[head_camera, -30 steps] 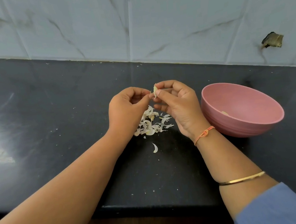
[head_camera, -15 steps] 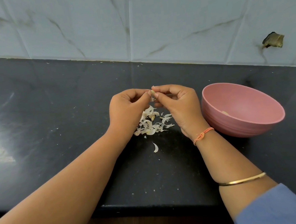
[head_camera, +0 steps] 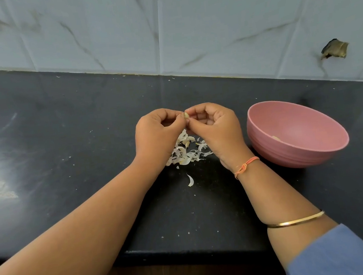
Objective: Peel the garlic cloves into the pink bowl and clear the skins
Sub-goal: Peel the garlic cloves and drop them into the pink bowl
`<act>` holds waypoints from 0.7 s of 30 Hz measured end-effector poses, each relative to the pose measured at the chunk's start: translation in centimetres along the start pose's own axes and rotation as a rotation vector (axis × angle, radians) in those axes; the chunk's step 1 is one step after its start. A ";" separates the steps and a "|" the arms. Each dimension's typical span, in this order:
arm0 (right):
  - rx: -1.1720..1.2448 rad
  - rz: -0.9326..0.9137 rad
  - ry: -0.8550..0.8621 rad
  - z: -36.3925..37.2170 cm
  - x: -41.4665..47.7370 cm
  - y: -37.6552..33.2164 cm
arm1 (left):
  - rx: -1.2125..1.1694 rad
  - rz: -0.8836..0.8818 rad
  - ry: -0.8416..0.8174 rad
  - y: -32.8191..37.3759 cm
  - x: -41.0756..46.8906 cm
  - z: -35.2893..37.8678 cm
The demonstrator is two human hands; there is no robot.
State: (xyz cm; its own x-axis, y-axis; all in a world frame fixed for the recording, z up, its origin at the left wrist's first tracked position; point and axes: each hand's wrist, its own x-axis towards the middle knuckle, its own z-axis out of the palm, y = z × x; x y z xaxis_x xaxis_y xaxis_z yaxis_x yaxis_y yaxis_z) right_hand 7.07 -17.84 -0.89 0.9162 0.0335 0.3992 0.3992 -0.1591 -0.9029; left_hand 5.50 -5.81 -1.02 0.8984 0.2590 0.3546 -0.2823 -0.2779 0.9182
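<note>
A small garlic clove (head_camera: 186,115) is pinched between the fingertips of both hands above the black counter (head_camera: 61,141). My left hand (head_camera: 156,136) grips it from the left and my right hand (head_camera: 215,128) from the right, fingers curled. Most of the clove is hidden by the fingers. Under the hands lies a pile of white garlic skins (head_camera: 186,151), with one loose skin (head_camera: 190,180) a little nearer to me. The pink bowl (head_camera: 297,145) stands just right of my right hand, with a pale piece (head_camera: 276,138) inside it.
A tiled wall (head_camera: 208,30) runs along the back of the counter, with a broken hole (head_camera: 335,49) at the right. The counter's front edge (head_camera: 190,250) is close to me. Small crumbs dot the surface.
The hands have closed tighter together around the clove, so less of it shows than a second ago. The bowl and skin pile have not moved.
</note>
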 end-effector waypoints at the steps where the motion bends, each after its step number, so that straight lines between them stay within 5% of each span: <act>1: 0.001 -0.005 -0.003 0.0 0.0 0.0 | 0.007 0.001 0.001 0.0 0.0 0.0; 11: 0.217 0.003 0.020 -0.4 -0.1 -1.0 | 0.083 -0.074 0.032 -0.1 0.1 -0.1; 21: 0.025 -0.061 -0.013 -0.3 -0.1 -0.6 | -0.056 -0.013 -0.008 0.4 -0.4 -0.1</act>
State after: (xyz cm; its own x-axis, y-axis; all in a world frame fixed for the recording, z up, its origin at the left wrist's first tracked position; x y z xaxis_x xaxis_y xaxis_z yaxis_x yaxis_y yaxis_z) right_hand 6.75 -18.05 -0.34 0.8907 0.0553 0.4513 0.4545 -0.1315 -0.8810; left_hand 5.04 -5.91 -0.78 0.9045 0.2552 0.3417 -0.2889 -0.2228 0.9311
